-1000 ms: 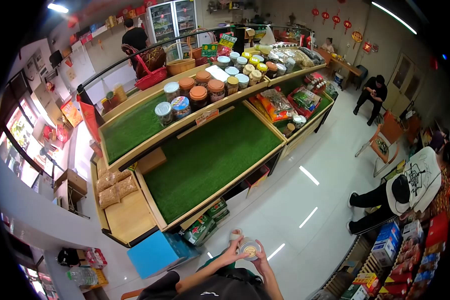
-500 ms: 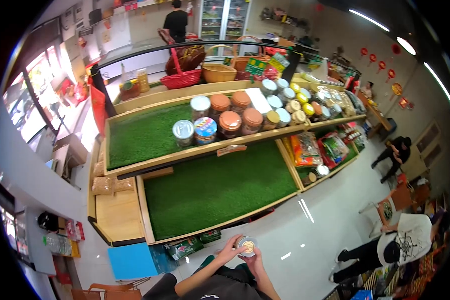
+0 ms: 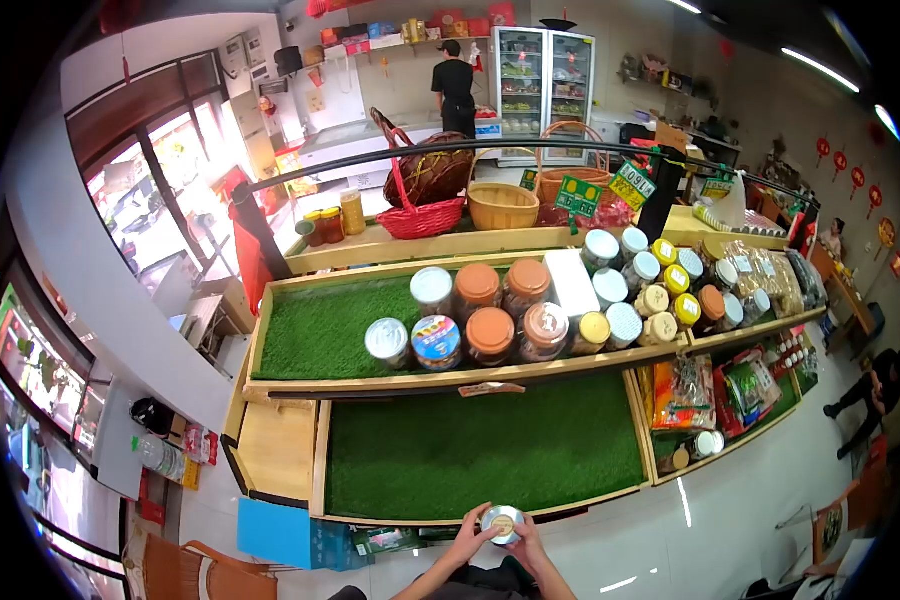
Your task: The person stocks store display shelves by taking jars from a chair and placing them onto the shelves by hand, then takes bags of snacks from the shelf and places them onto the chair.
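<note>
Between my two hands is a round jar with a silver lid (image 3: 503,525), a pale round label on its top. My left hand (image 3: 470,541) wraps its left side, and my right hand (image 3: 530,546) grips its right side. The jar's body is mostly hidden under the lid and my fingers. Just beyond it is the front edge of the lower shelf (image 3: 490,450), lined with green turf. On the upper shelf (image 3: 330,335) stand several lidded jars, including an orange-lidded jar (image 3: 490,334) and a jar with a colourful lid (image 3: 436,342).
Behind the jars sit a red basket (image 3: 422,219) and a tan basket (image 3: 503,206). Packaged goods (image 3: 682,392) fill the right lower section. A blue board (image 3: 273,533) and a wooden chair (image 3: 225,572) are at lower left. A person in black (image 3: 454,90) stands near the glass-door fridge (image 3: 543,95).
My view has tilted up and turned, so the shelves appear lower and further right. Both hands still hold the jar, now nearer the lower shelf's front edge.
</note>
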Demonstrator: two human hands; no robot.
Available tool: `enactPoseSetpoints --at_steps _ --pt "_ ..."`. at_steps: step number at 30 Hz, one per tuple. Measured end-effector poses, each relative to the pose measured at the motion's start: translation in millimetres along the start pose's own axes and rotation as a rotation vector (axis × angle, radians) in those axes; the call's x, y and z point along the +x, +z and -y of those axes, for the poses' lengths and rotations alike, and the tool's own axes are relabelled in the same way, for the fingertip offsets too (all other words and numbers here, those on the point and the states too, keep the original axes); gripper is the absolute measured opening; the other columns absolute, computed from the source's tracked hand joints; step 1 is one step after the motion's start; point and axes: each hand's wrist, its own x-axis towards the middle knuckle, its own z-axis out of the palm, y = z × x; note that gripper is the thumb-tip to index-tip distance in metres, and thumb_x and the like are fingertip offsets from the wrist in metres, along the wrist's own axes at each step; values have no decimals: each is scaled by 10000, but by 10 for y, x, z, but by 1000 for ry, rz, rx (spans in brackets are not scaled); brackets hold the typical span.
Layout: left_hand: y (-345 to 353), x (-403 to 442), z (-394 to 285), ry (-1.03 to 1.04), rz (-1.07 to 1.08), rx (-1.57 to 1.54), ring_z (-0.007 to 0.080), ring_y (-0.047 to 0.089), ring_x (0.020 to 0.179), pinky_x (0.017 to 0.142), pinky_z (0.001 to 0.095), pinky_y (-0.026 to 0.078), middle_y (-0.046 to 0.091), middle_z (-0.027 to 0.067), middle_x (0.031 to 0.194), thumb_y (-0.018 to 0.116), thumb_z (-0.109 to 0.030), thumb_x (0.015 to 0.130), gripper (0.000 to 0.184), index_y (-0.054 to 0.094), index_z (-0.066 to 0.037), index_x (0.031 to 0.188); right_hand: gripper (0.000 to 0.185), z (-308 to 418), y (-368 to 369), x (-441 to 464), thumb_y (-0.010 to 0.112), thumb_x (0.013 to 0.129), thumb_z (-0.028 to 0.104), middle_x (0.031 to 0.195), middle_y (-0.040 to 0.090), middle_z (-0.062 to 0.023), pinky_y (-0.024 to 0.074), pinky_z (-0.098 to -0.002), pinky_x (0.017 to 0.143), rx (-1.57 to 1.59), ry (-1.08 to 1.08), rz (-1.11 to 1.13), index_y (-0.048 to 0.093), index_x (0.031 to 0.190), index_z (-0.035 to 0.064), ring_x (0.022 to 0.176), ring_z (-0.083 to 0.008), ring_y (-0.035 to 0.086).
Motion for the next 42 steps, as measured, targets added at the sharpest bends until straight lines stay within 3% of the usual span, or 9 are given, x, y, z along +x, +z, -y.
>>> enactPoseSetpoints --at_steps 7,12,15,21,27,29,33,39,42 --pt "810 309 -275 130 -101 52 265 376 1249 969 381 426 287 112 1347 745 -271 756 765 324 -97 1370 722 916 -377 113 647 719 217 1279 464 -111 432 -342 925 -41 -26 171 357 1371 109 1157 -237 476" --pt "833 403 -149 156 -120 -37 266 401 1241 963 386 432 296 101 1351 735 -224 739 762 330 -91 1370 729 1065 -399 187 654 711 170 1307 444 -132 385 -356 982 -142 8 171 353 1369 82 1196 -253 445" --pt "872 503 -238 252 -87 14 272 359 1273 1019 377 361 305 127 1356 707 -368 739 808 320 -54 1376 750 1126 -394 201 675 700 186 1305 442 -143 381 -359 981 -261 -147 182 351 1369 86 1187 -252 447" --pt "1168 596 -716 331 -51 25 258 379 1260 1040 359 315 371 162 1355 693 -546 691 960 305 6 1374 919 1428 -323 36 759 609 428 1298 450 -138 395 -354 955 -320 -247 74 349 1361 94 1185 -248 458" --pt "981 578 -1202 556 -82 119 320 323 1301 1057 431 284 296 202 1408 676 -567 671 960 341 -1 1371 1060 1810 373 -72 824 533 495 1317 414 -149 353 -387 1024 -348 -463 222 322 1353 46 1225 -267 423" --pt "828 559 -1398 658 -145 148 342 322 1299 1057 444 278 305 225 1403 659 -602 675 974 341 5 1367 1024 1799 523 9 850 583 363 1352 359 -158 345 -401 1039 -323 -471 301 277 1361 22 1252 -279 391" --pt "389 419 -1892 845 -289 155 374 320 1295 1049 465 279 315 255 1388 615 -668 679 998 358 28 1346 1150 1782 1298 80 817 552 550 1393 317 -171 283 -396 1072 -421 -612 464 238 1376 -5 1294 -278 343" --pt "-406 223 -2220 816 -527 -287 303 347 1283 1010 410 370 213 154 1453 627 -697 651 1119 199 5 1410 979 1713 2569 403 747 716 392 1498 179 -133 351 -369 1030 -822 -500 774 186 1454 78 1280 -246 382" --pt "-921 190 -2468 853 -618 -267 279 408 1226 969 378 404 253 131 1429 616 -632 678 1057 186 -8 1414 858 1603 3177 651 665 793 337 1448 294 -155 360 -354 1021 -993 -599 831 182 1459 94 1239 -226 429"
